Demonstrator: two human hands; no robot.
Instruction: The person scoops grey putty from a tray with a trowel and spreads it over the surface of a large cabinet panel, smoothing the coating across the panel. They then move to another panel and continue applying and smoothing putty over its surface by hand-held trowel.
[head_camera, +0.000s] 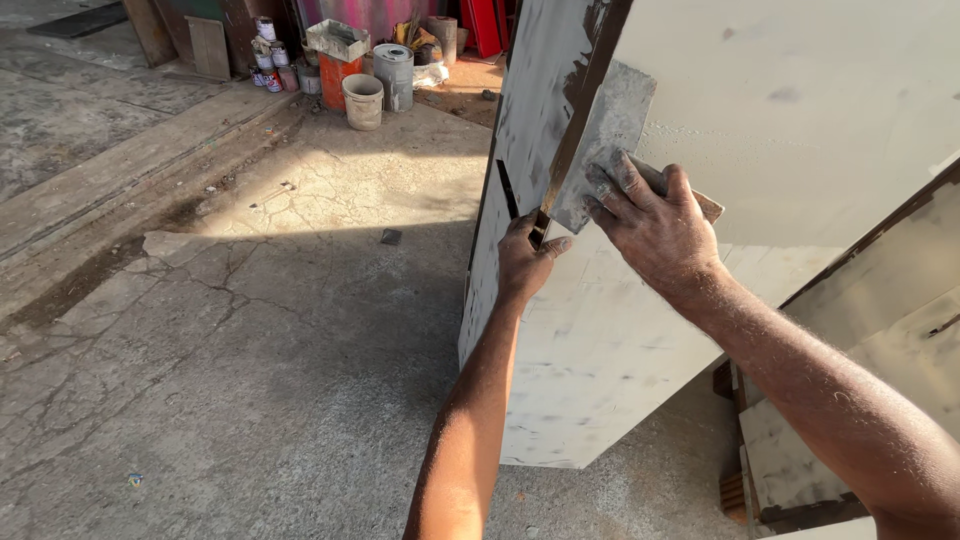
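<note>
A tall wooden cabinet (800, 110), coated in whitish filler, stands on the concrete. Its brown corner edge (583, 90) runs down the middle of the head view. My right hand (655, 225) grips a flat grey scraper blade (605, 140) and presses it against that corner. Just below, my left hand (525, 262) holds the same edge, thumb on the front face, fingers wrapped round the side panel. Both hands are dusted with grey filler.
Cracked concrete floor (250, 360) stretches to the left. Several paint cans and buckets (362, 100) cluster at the back, near an orange bucket (335, 75). Another whitish panel (890, 330) leans at the lower right. A small stone (391, 237) lies on the floor.
</note>
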